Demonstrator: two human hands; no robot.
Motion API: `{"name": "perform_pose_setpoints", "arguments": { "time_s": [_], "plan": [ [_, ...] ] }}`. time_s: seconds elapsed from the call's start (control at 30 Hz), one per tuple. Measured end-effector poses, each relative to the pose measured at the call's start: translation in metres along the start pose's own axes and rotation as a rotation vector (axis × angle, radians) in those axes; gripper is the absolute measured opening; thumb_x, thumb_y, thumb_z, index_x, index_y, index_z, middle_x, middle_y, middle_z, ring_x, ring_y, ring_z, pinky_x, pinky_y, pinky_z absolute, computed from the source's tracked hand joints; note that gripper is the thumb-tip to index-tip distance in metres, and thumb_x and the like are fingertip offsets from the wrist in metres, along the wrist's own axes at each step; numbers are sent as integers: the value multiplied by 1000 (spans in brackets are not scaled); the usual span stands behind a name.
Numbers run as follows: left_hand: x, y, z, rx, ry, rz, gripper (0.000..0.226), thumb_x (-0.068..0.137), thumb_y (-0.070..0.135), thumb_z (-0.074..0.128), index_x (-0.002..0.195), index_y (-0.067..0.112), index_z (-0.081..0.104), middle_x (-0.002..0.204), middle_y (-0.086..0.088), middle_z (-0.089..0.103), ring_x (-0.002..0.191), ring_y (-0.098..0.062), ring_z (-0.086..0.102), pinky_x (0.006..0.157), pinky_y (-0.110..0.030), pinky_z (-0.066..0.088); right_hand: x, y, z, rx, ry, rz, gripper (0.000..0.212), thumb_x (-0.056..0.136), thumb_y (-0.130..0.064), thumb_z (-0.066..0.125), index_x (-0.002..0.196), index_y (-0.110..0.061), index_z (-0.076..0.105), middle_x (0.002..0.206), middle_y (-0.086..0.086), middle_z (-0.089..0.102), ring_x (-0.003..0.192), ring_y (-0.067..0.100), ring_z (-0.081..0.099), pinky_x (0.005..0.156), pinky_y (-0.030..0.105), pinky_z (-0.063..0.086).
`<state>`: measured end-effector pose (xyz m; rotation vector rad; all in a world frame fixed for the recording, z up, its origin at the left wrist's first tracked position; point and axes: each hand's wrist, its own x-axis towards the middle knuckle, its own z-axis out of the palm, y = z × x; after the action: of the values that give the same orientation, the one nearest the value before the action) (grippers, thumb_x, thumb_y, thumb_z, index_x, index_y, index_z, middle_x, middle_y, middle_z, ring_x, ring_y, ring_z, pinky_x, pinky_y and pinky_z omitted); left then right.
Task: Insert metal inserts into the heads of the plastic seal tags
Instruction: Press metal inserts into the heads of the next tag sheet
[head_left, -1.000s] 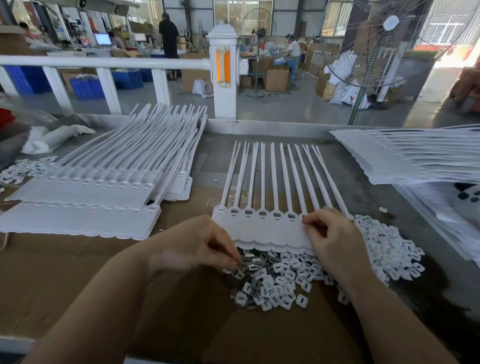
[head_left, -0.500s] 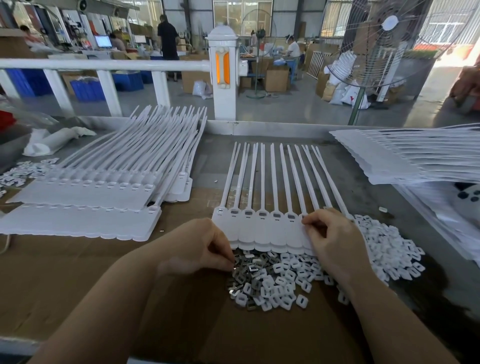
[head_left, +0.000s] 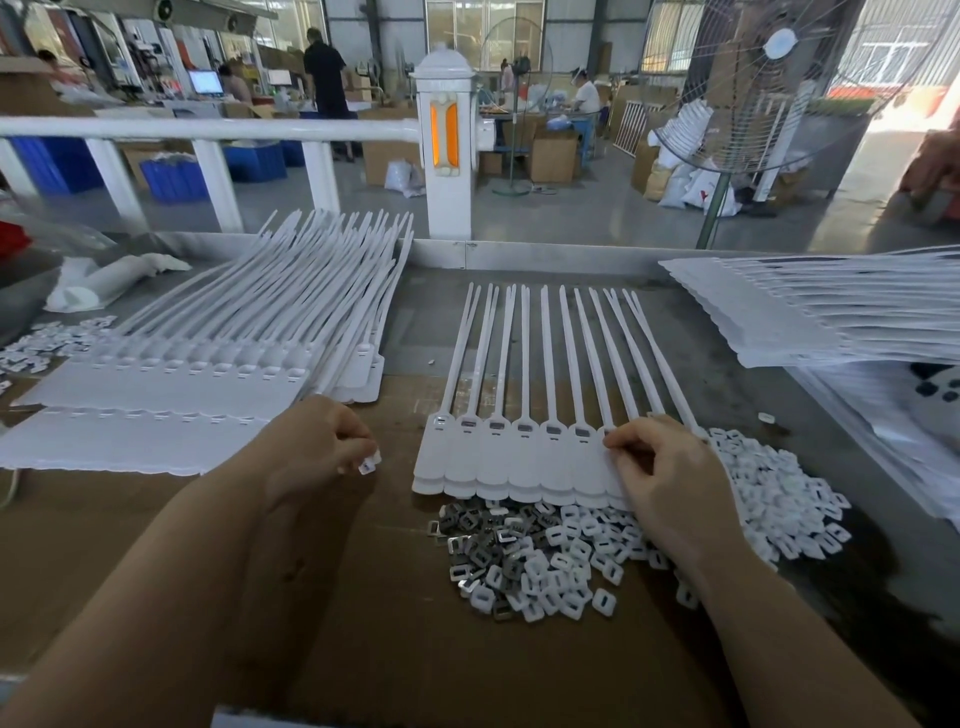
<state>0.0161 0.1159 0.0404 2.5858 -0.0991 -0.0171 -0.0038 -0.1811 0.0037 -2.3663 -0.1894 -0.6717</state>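
A strip of several joined white plastic seal tags lies on the cardboard in front of me, straps pointing away, with small metal pieces showing in the heads. Below it spreads a heap of small inserts, some grey metal, most white. My left hand hovers left of the strip and pinches one small white insert at its fingertips. My right hand rests on the strip's right end, fingers curled, pressing down on the rightmost tag heads.
Stacks of tag strips lie at the left and at the far right. More white inserts spread right of my right hand and at the left edge. A white railing and post stand behind the table.
My left hand has lifted out of the insert heap and moved up and to the left, now pinching one insert. My right hand has stayed on the strip.
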Motion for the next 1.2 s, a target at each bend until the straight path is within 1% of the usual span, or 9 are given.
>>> {"name": "perform_pose_setpoints", "arguments": {
  "time_s": [0.13, 0.37, 0.47, 0.53, 0.67, 0.73, 0.93, 1.07, 1.2],
  "plan": [
    [2, -2, 2, 44, 72, -16, 5, 79, 17, 72, 81, 16, 77, 60, 21, 58, 61, -4, 57, 53, -15, 35, 0, 0, 0, -1, 1, -9, 11, 83, -1, 63, 88, -8, 70, 87, 4, 65, 83, 18, 59, 78, 29, 49],
    [2, -2, 6, 121, 124, -44, 6, 77, 19, 74, 82, 19, 77, 71, 12, 65, 66, -5, 56, 55, -13, 35, 0, 1, 0, -10, 0, -8, 11, 84, -3, 62, 89, -9, 69, 88, 2, 65, 84, 17, 59, 79, 30, 50],
    [-2, 7, 8, 89, 154, 29, 8, 78, 15, 72, 79, 22, 77, 71, 16, 66, 65, -1, 57, 57, -12, 38, 0, 1, 0, -8, -2, -3, 11, 84, -3, 62, 89, -9, 69, 88, 2, 65, 84, 17, 59, 80, 32, 50],
    [-7, 21, 11, -6, 101, 132, 10, 78, 15, 72, 78, 24, 76, 68, 19, 65, 65, -1, 61, 59, -12, 42, 0, 1, 0, -9, -3, -2, 11, 84, -3, 62, 89, -9, 69, 88, 2, 65, 84, 17, 59, 81, 32, 50],
    [-17, 54, 21, -123, -205, 322, 7, 79, 19, 72, 80, 26, 72, 78, 14, 69, 71, 4, 60, 65, -7, 44, -1, 0, 0, -5, -8, 9, 11, 84, -3, 62, 89, -9, 69, 88, 2, 64, 85, 18, 59, 81, 32, 50],
    [-19, 66, 28, -152, -281, 356, 6, 79, 19, 72, 81, 25, 72, 80, 13, 69, 72, 5, 58, 66, -6, 42, 0, 0, 0, -8, -9, 8, 11, 84, -3, 62, 89, -10, 69, 88, 1, 64, 85, 17, 59, 80, 31, 50],
    [-22, 88, 48, -120, -330, 394, 10, 82, 26, 69, 90, 26, 74, 78, 26, 58, 80, 14, 52, 71, 0, 39, 0, 1, 0, -5, -8, 18, 10, 85, -5, 62, 89, -11, 69, 88, 0, 64, 86, 16, 58, 80, 30, 49],
    [-22, 98, 59, -47, -289, 365, 17, 79, 37, 70, 93, 27, 74, 75, 21, 57, 76, 7, 53, 63, -2, 36, 1, 1, 1, 1, -9, 30, 10, 84, -5, 62, 88, -12, 69, 88, -2, 63, 86, 15, 57, 78, 28, 47],
    [-20, 102, 66, -2, -258, 347, 17, 79, 37, 71, 93, 28, 73, 79, 17, 58, 77, 2, 54, 65, -8, 37, 0, 2, 1, -4, -11, 26, 10, 84, -5, 62, 88, -13, 69, 88, -2, 63, 86, 15, 57, 79, 29, 47]
  ]
}}
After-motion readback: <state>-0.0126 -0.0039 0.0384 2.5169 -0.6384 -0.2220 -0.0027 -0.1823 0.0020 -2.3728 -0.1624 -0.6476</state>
